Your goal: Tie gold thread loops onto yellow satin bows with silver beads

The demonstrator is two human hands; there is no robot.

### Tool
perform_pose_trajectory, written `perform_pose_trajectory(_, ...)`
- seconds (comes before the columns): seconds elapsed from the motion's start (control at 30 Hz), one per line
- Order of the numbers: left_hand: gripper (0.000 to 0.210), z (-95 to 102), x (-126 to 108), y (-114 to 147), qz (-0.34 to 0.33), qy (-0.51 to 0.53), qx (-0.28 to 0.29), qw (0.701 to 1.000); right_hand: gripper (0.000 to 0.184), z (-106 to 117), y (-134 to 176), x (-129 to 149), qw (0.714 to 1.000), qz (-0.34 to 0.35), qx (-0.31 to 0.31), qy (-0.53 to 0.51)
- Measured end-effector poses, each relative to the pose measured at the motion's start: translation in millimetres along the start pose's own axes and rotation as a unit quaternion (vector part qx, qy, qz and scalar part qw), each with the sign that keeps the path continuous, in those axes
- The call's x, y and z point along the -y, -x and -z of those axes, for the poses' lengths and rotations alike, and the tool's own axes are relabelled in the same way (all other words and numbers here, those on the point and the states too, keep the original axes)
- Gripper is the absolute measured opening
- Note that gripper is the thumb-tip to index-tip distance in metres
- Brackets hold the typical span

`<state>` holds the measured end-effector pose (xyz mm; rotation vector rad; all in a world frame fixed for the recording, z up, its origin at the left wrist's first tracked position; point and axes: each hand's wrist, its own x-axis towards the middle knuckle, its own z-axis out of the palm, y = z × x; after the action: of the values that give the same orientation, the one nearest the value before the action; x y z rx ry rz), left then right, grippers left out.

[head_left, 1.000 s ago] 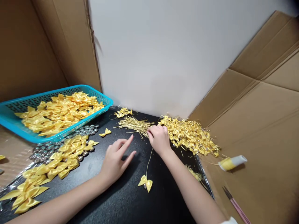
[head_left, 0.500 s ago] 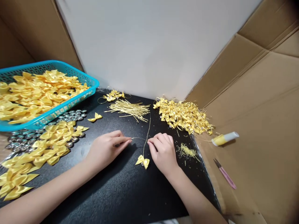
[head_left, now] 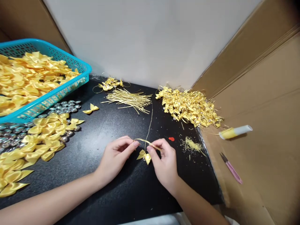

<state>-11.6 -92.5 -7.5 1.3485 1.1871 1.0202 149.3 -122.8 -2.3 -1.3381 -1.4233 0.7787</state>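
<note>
Between my two hands arches a short gold cord [head_left: 146,142]. My left hand [head_left: 117,159] is closed, pinching one end between thumb and forefinger. The other end is pinched in my right hand [head_left: 165,165], whose thumb and fingers are pressed together. Just below the cord, on the black tabletop [head_left: 131,197], lies a yellow satin bow [head_left: 147,158] with a silvery bead, close to my right thumb. A thin thread [head_left: 150,122] runs up from the bow, passing by the cord toward a pile of cut gold cords [head_left: 131,100].
At left stands a blue basket [head_left: 47,99] of yellow bows, with loose bows [head_left: 47,131] and silvery beads [head_left: 65,107] before it. Finished-looking bows [head_left: 189,106] are heaped back right. Thread scraps [head_left: 193,145], a red piece [head_left: 171,139], a thread spool [head_left: 235,132] and pink snips [head_left: 231,168] lie right.
My hands have come closer together and the cord between them bends into a higher arch. The red piece shows beside my right hand. The view has shifted slightly.
</note>
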Motion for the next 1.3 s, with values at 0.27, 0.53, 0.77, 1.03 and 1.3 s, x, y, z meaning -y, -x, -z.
perform_pose_trajectory(0.27,0.018,18.7,-2.4,-8.0,-0.218,-0.198,-0.007,0.955,0.019,12.5,-6.2,2.3,0.977,0.126,0.041,0.169)
perform_pose_trajectory(0.53,0.017,42.0,7.3,-17.1,-0.402,-0.465,-0.017,0.788,0.019,24.8,-7.5,6.0,0.995,0.064,0.006,0.072)
perform_pose_trajectory(0.77,0.014,41.2,-0.1,-17.1,-0.423,-0.487,-0.039,0.763,0.037,29.0,2.0,-1.3,0.997,0.060,-0.044,-0.020)
perform_pose_trajectory(1.03,0.013,43.7,2.5,-16.2,-0.416,-0.496,-0.036,0.761,0.013,24.5,-9.4,5.3,0.935,0.228,-0.100,0.253)
perform_pose_trajectory(1.3,0.017,41.4,2.9,-16.8,-0.388,-0.498,-0.037,0.775,0.006,19.5,-7.8,-0.1,0.928,0.224,-0.032,0.296)
